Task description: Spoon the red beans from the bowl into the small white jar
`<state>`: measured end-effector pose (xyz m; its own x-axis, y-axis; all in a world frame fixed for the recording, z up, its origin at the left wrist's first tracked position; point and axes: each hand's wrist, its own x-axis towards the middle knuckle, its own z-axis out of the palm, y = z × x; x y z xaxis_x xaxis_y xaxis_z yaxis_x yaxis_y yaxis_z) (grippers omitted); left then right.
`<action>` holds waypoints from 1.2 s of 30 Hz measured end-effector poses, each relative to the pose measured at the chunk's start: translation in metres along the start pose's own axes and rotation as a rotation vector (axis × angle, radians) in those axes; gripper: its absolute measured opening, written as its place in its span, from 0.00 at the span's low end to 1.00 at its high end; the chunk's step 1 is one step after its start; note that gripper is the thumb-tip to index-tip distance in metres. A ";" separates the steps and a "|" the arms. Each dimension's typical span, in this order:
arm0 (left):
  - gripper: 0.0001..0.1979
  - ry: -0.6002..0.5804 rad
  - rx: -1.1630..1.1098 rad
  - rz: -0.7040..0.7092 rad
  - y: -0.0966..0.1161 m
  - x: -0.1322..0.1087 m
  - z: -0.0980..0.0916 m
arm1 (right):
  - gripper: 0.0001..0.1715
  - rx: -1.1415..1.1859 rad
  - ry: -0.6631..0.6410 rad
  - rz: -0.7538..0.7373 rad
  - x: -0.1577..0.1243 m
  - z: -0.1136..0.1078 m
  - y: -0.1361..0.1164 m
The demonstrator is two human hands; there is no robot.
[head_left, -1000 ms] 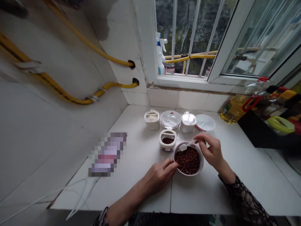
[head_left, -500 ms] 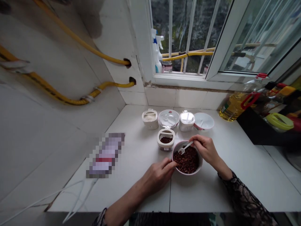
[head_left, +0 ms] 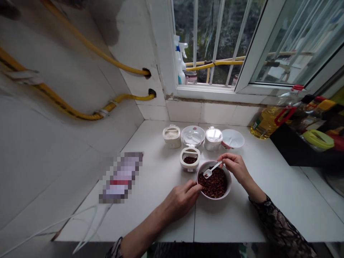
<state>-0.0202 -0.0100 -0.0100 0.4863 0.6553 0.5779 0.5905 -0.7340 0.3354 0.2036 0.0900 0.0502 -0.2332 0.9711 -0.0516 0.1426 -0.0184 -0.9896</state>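
A white bowl [head_left: 228,186] with a pink rim stands on the counter, filled with dark red-brown dried bits. My left hand [head_left: 182,199] grips its left rim. Between the fingertips of my right hand [head_left: 235,166] is the handle of a small white spoon [head_left: 212,170]; its scoop, over the bits, has a few in it. Just behind and left of the bowl stands a seasoning jar [head_left: 190,159] holding similar dark bits.
Along the back are a jar of pale contents [head_left: 172,136], a clear-covered bowl [head_left: 193,135], another lidded jar [head_left: 214,138] and a white bowl [head_left: 233,138]. An oil bottle [head_left: 264,122] and a black rack [head_left: 287,147] stand right. A blurred flat object [head_left: 122,177] and cable lie left.
The spoon has lifted slightly out of the dried bits, and its scoop shows more fully. My right hand has shifted a little with it. My left hand stays on the bowl's rim.
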 end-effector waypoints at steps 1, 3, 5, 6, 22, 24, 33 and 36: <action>0.09 -0.001 -0.002 -0.001 0.000 0.000 0.000 | 0.10 0.022 -0.004 0.020 0.000 0.000 -0.001; 0.09 -0.003 -0.003 -0.004 0.000 0.000 0.000 | 0.10 0.063 -0.001 0.045 0.000 0.001 -0.004; 0.09 -0.001 0.003 -0.007 0.001 0.001 0.000 | 0.11 0.080 0.027 0.030 -0.002 0.004 -0.007; 0.09 0.002 0.007 -0.007 0.001 0.001 -0.001 | 0.13 0.075 0.047 0.004 -0.004 0.007 -0.009; 0.10 0.009 0.018 -0.001 0.001 0.000 0.001 | 0.14 -0.498 0.142 -0.784 -0.021 0.016 -0.014; 0.10 0.008 0.018 0.000 0.001 0.000 0.000 | 0.12 -0.485 0.149 -0.717 -0.020 0.007 -0.018; 0.10 0.004 0.012 0.003 0.001 0.002 -0.002 | 0.15 -0.810 -0.132 -0.747 -0.013 0.002 -0.001; 0.09 0.007 0.016 0.007 0.001 0.002 -0.001 | 0.14 -0.729 -0.144 -0.652 -0.014 0.005 0.001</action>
<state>-0.0195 -0.0096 -0.0082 0.4863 0.6490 0.5851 0.5974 -0.7356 0.3194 0.2018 0.0748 0.0491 -0.5843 0.7001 0.4105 0.4912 0.7077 -0.5079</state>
